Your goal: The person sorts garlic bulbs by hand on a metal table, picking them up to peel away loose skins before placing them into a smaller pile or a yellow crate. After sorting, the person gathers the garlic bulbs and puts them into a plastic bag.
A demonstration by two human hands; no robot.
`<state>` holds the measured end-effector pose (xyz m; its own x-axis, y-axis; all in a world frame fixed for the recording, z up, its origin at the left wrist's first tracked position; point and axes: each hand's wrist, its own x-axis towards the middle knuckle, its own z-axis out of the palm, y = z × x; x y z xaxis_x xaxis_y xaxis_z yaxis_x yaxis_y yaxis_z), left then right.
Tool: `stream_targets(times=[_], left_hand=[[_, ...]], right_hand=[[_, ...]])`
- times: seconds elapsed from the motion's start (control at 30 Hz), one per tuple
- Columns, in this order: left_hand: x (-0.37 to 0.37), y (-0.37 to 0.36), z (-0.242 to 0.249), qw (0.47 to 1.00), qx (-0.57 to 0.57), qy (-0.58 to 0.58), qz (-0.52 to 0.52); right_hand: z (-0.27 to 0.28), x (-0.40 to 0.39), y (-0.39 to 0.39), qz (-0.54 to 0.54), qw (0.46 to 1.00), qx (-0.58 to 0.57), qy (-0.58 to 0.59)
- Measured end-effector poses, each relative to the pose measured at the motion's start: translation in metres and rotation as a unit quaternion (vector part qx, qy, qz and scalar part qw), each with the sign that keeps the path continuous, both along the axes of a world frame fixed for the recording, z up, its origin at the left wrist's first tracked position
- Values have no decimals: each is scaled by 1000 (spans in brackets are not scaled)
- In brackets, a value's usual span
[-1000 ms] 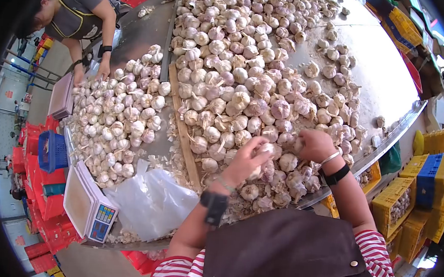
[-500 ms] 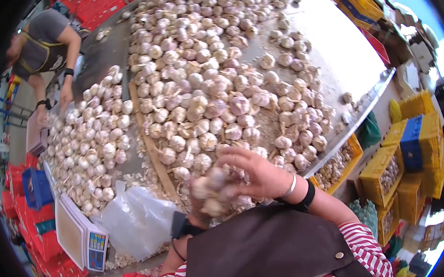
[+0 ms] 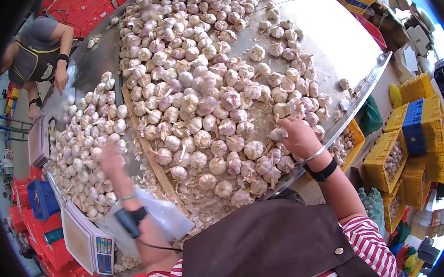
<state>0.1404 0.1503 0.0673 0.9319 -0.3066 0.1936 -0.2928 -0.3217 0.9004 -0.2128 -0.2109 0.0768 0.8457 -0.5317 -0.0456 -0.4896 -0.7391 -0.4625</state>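
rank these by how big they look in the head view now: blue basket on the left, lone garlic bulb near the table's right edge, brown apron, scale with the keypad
1. brown apron
2. scale with the keypad
3. blue basket
4. lone garlic bulb

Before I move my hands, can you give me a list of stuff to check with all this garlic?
1. Right hand has its fingers on a garlic bulb: ok.
2. Left hand has a bulb: cannot tell, it's too blurry.
3. Wooden strip lies between the left pile and the bigger pile: ok.
4. Plastic bag is out of the way: not ok, your left forearm crosses over it.
5. Your left hand is apart from the other person's hands: ok.
6. Scale numbers can be read: cannot tell, too small.
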Motion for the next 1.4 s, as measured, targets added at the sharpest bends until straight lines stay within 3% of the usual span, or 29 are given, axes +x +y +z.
stream_targets(times=[0.03, 0.07, 0.13, 0.17, 0.23, 0.27, 0.3, 0.33, 0.37, 0.43, 0.53, 0.57, 0.6, 0.63, 0.67, 0.7, 0.73, 0.77, 0.8, 0.83, 0.87, 0.93, 1.1, 1.17, 1.2, 1.27, 1.3, 1.37, 1.4], left_hand=[[-37, -46, 13, 995, 63, 68, -41], [-71, -78, -1, 989, 49, 107, -94], [-124, -122, -21, 953, 142, 37, -264], [-146, -140, -15, 928, 172, -110, -311], [-169, -167, -28, 887, 216, -181, -365], [-178, -178, -26, 889, 215, -178, -364], [-185, -186, -21, 867, 305, -195, -344], [-189, -192, -19, 835, 393, -210, -323], [-190, -196, -21, 835, 394, -208, -324], [-189, -203, -25, 808, 420, -244, -333], [-188, -205, -27, 786, 424, -252, -374], [-185, -203, -28, 782, 404, -250, -404], [-181, -201, -25, 807, 366, -211, -412], [-177, -196, -20, 805, 369, -214, -412], [-172, -190, -14, 854, 300, -151, -397], [-166, -183, -8, 893, 228, -86, -377], [-159, -175, 1, 907, 200, 30, -369], [-151, -164, 3, 906, 203, 28, -371], [-145, -151, 5, 899, 11, 276, -339], [-140, -139, 6, 804, -183, 497, -272], [-137, -128, 14, 804, -182, 496, -272], [-136, -109, 30, 696, -359, 579, -226], [-142, -77, -26, 687, -348, 582, -260], [-157, -81, -34, 626, -268, 641, -354], [-164, -87, -33, 624, -274, 643, -349], [-178, -105, -21, 434, -343, 731, -399], [-188, -112, -12, 430, -342, 733, -401], [-204, -122, 5, 568, -380, 711, -168], [-195, -116, -15, 511, -425, 709, -235]], right_hand=[[-3, 8, 4, 8, 996, -3, 91], [-6, 12, 7, 44, 993, -35, 100], [-8, 19, 9, 78, 989, -65, 106], [-5, 23, 6, 71, 985, -30, 156], [8, 24, -2, 64, 976, 4, 209], [20, 20, -8, 20, 982, 141, 124], [26, 15, -13, -26, 960, 276, 37], [24, 7, -18, -41, 893, 442, -75], [42, 6, -17, -36, 845, 510, -160], [48, 1, -20, -35, 677, 682, -275], [49, 22, -20, -70, 620, 729, -282], [46, 34, -19, -68, 619, 730, -282], [39, 47, -19, -83, 782, 599, -149], [30, 58, -16, -94, 897, 431, -9], [14, 64, -8, -20, 967, 254, -10], [8, 71, 3, 55, 996, 66, -9], [6, 78, 13, 44, 994, 45, 92], [4, 87, 20, 68, 984, 14, 165], [-2, 93, 25, 71, 986, 23, 152], [-10, 96, 28, 75, 987, 30, 139], [-17, 99, 29, 76, 987, 30, 138], [-27, 105, 29, 53, 987, 18, 151], [-5, 93, 14, 75, 989, 21, 123], [33, 89, 17, 18, 986, 130, 105], [45, 87, 22, 3, 973, 216, 76], [58, 86, 42, 34, 959, 280, 7], [63, 87, 54, 60, 936, 340, -70], [76, 93, 75, 186, 942, 280, -23], [70, 94, 81, 234, 936, 244, -103]])
